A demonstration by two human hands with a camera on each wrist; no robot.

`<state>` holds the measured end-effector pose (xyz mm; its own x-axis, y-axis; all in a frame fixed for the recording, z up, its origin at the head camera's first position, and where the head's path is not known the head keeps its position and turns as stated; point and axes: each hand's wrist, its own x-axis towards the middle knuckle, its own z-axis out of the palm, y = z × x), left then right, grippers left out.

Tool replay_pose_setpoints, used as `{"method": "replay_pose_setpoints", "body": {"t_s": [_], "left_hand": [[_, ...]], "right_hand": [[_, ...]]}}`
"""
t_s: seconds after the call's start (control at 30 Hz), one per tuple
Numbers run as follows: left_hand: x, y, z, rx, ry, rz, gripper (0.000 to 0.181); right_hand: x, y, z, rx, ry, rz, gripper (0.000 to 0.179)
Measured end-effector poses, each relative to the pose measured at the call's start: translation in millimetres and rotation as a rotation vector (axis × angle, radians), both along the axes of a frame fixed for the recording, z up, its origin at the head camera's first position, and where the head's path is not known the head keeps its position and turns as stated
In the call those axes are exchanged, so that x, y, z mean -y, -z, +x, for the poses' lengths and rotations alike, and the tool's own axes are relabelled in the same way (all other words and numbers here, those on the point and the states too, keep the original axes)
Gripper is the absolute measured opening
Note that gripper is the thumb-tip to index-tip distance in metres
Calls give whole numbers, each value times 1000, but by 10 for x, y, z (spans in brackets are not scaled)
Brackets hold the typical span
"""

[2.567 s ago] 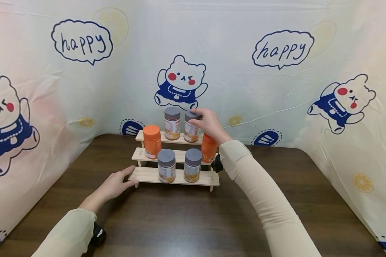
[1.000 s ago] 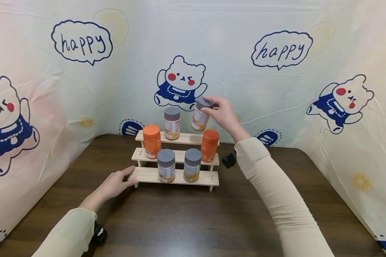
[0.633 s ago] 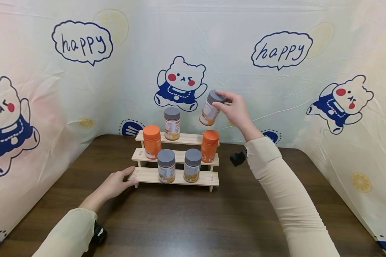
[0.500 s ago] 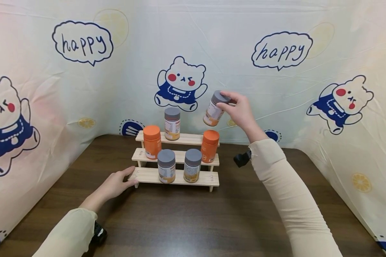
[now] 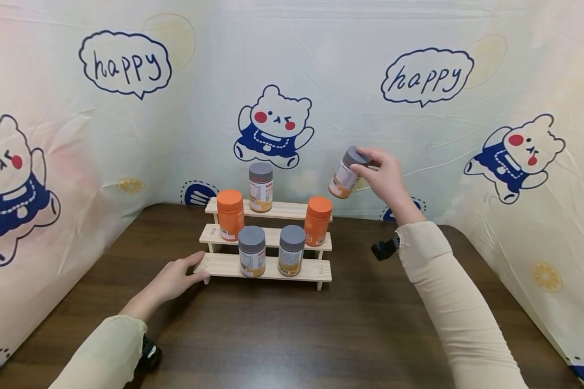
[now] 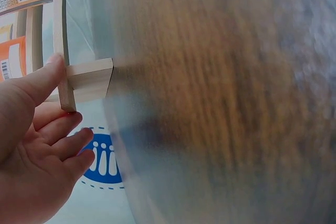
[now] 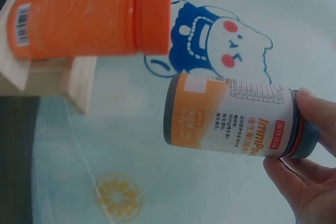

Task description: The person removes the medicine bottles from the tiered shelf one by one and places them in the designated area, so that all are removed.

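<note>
My right hand [image 5: 386,175] holds a grey-lidded supplement bottle [image 5: 344,179] by its lid, tilted in the air to the right of the three-step wooden rack [image 5: 267,209]. In the right wrist view, thumb and fingers grip the lid end of this bottle [image 7: 231,116]. My left hand [image 5: 175,278] pinches the left end of the rack's lowest step; the left wrist view has the thumb on the board [image 6: 63,45] and fingers under it. One grey-lidded bottle [image 5: 260,187] stands on the top step, two orange bottles [image 5: 230,216] on the middle step, and two grey-lidded bottles [image 5: 251,252] on the lowest.
The rack stands on a dark brown wooden table [image 5: 282,335]. A printed cloth [image 5: 345,70] with cartoon bears hangs behind and on both sides. The right orange bottle [image 5: 318,221] is just left of and below the held bottle.
My right hand has lifted the bottle off the right side of the top step and carried it to the right, lowering it slightly in the last half second. The left hand stays on the rack.
</note>
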<state>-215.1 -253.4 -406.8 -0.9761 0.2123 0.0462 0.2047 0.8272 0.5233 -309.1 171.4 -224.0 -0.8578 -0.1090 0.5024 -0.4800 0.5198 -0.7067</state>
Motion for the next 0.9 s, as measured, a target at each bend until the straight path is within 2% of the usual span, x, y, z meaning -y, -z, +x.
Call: {"method": "replay_pose_setpoints", "body": {"t_s": [0.27,0.63,0.9], "left_hand": [[-6,-19,5,31,-7,0,69],[-1,-5,3,12,-8,-3,66],[-13,-21,25,7,4,-6,68]], "right_hand": [[-170,168,21,16,29,15,45],[-345,480,18,55,24,15,46],[-392,718,48,121,43,67,48]]}}
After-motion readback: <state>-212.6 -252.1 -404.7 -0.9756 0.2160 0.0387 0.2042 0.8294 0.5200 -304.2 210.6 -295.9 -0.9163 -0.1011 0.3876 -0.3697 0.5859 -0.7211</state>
